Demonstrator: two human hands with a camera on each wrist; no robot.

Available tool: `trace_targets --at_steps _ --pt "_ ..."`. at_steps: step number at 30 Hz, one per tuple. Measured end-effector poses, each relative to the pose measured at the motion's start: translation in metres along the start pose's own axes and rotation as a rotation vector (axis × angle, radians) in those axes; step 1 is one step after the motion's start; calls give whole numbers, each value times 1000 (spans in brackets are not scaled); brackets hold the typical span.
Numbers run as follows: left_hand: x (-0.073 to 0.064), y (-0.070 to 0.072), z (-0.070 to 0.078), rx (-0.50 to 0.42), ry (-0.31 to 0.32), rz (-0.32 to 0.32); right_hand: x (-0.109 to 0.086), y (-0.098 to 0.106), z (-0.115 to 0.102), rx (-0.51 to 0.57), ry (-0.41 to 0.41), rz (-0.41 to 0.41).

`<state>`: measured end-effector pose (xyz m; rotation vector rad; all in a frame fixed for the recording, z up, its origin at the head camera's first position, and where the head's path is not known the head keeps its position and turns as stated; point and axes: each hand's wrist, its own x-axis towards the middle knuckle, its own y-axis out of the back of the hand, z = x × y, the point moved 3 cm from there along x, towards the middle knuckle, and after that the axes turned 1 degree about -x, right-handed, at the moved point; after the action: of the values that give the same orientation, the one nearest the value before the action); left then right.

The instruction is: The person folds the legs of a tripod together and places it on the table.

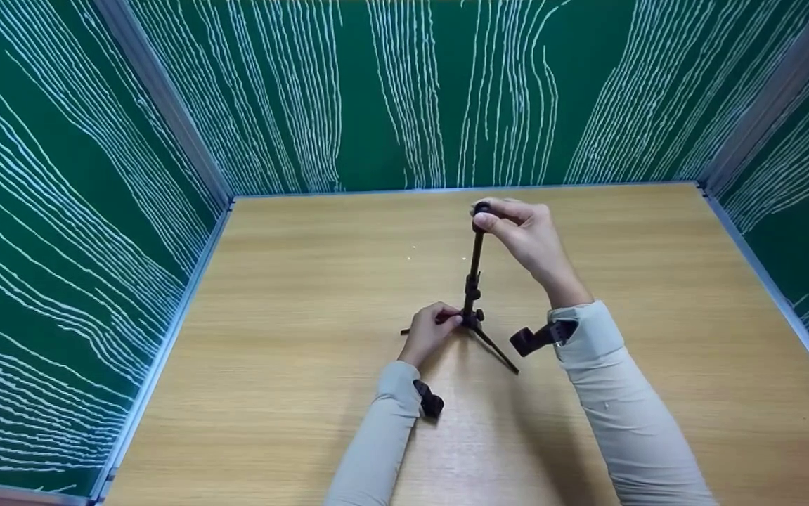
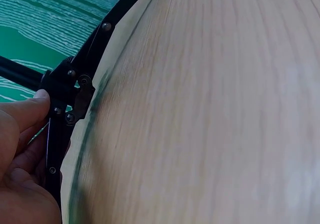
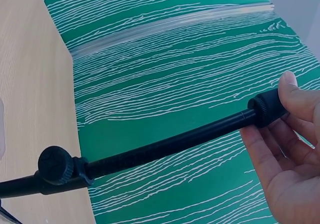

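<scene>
A small black tripod [image 1: 474, 263] stands nearly upright on the table with its legs spread. My right hand [image 1: 527, 235] pinches the knob-like head at its top, thumb and fingers around it. In the right wrist view, this head [image 3: 270, 107] sits at the end of a slim tube, and a round clamp knob [image 3: 55, 165] shows lower down. Low at the leg joint, my left hand [image 1: 432, 329] holds a leg between thumb and fingers. The left wrist view shows the hub [image 2: 62, 86] with riveted leg braces beside the thumb. One leg [image 1: 495, 349] points toward the front right.
The wooden table [image 1: 292, 281] is bounded by green walls [image 1: 355, 91] with white wavy lines, joined by metal frame posts [image 1: 172, 105]. Black wrist mounts [image 1: 541, 337] are strapped over both light sleeves. Shadows of the arms fall on the table in front.
</scene>
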<state>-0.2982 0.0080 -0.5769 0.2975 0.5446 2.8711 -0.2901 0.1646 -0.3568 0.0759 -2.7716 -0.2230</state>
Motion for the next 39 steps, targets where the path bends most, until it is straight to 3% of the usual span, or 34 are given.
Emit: trace_targets --at_steps 39 --pt "0 1 2 -26 21 -7 -3 -1 8 -27 -48 -30"
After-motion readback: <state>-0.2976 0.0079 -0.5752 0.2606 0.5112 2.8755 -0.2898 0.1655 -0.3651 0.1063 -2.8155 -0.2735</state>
